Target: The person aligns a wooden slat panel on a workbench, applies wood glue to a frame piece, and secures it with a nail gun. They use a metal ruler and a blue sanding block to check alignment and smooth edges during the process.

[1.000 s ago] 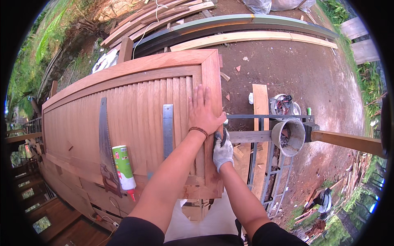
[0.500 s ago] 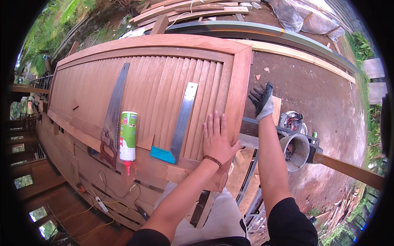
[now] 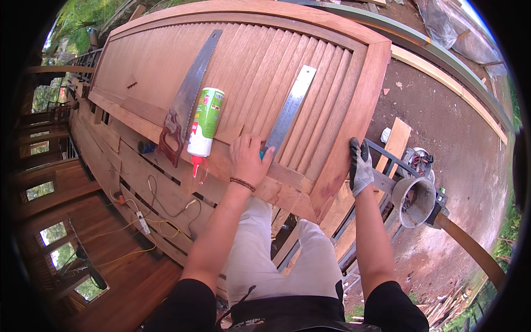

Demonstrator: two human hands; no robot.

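1. Nearest, both forearms entering from the lower edge, black sleeves at the elbows, pale trousers between them.
2. Left hand point(image 3: 250, 159), bare with a bead bracelet at the wrist, now lying palm down on the lower rail of the louvred wooden door point(image 3: 354, 127), fingers spread and flat. Half a second ago resting further right near the corner; since shifted toward the near end of the steel ruler point(image 3: 289, 110), fingertips touching its blue tip. Grip open and flat, closed on nothing, only pressing.
3. Right hand point(image 3: 359, 166), in a grey and black work glove, a second ago close beside the left on the panel, now set against the door's right edge near the lower corner. Fingers pointing up along the frame, wrist straight, elbow tucked; grip looks loosely wrapped on the edge, though whether truly clamped cannot be told.
4. Judged from that: one hand steadying the ruler, the other bracing the frame, work in hand seeming to move to measuring or marking on the slats.
5. Left of the bare hand, a glue bottle point(image 3: 203, 123) with red nozzle lying on the slats, just beside a hand saw point(image 3: 185, 105) with brown handle, both untouched.
6. Right of the door, a metal stand carrying a grey bucket point(image 3: 414, 200).
7. Farther off, bare earth point(image 3: 442, 127) with a loose plank point(image 3: 396, 141), then long timbers at the top edge.
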